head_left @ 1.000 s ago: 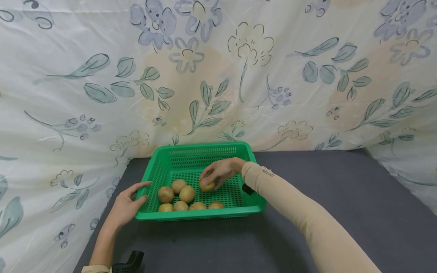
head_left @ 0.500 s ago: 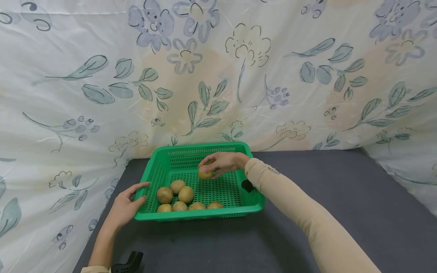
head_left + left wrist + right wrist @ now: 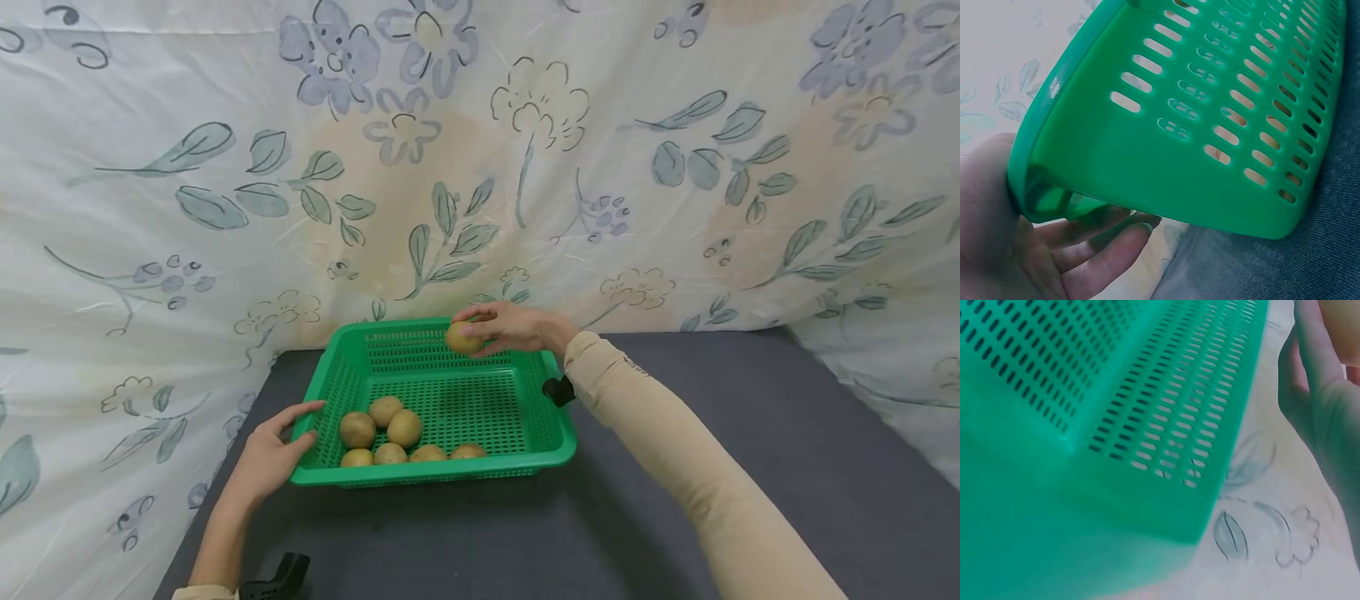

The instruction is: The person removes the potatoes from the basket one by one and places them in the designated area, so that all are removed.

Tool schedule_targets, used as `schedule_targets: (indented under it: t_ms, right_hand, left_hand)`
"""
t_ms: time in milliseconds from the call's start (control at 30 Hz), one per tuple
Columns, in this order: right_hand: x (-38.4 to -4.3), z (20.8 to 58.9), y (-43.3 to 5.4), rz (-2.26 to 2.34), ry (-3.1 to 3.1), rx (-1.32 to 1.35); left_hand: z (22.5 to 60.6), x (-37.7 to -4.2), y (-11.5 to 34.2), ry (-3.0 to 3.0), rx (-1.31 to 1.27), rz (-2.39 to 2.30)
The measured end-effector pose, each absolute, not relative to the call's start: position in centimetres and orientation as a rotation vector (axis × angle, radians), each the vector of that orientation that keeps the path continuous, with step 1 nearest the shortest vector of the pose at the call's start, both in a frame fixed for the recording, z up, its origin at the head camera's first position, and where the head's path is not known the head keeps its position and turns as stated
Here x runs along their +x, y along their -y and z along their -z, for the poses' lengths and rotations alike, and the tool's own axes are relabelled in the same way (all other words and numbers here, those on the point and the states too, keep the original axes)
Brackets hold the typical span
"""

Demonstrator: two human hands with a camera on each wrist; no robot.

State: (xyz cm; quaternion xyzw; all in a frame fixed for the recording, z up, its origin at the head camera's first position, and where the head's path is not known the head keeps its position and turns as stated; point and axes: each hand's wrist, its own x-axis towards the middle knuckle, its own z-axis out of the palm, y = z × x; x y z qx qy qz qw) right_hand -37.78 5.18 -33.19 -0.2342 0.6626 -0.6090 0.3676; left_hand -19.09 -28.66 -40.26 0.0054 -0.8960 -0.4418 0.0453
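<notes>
A green plastic basket [image 3: 431, 472] with slotted walls holds several round, yellow-brown potatoes [image 3: 405, 428], gathered in its left and front part. At the basket's left rim, my left hand [image 3: 270, 457] grips the edge. The left wrist view shows fingers [image 3: 1110, 259] of that hand curled beneath the rim. Over the back of the basket, my right hand [image 3: 517, 326] pinches one potato [image 3: 463, 338] between thumb and fingers, raised off the basket floor. In the right wrist view this potato [image 3: 1342, 328] is only partly seen at the top right corner.
The basket stands on a dark grey table [image 3: 720, 417], which extends to its right and in front. A floral curtain [image 3: 450, 167] hangs right behind the basket and along the left side. Black wrist cameras [image 3: 558, 390] sit on both wrists.
My right hand has lifted the potato from the basket floor up and back, to the height of the far rim. My left hand has stayed on the left rim.
</notes>
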Motion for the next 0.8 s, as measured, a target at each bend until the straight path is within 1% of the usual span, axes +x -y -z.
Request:
schedule_targets:
  t_ms: [333, 800]
  right_hand:
    - [-37.8, 31.7, -7.4, 1.736, -1.658, -0.588]
    - [-38.3, 31.8, -10.6, 1.878, -1.634, -0.621]
  left_hand:
    - [40.2, -18.9, 28.5, 2.753, 0.022, 1.327]
    - [40.3, -19.1, 28.6, 2.748, 0.037, 1.349]
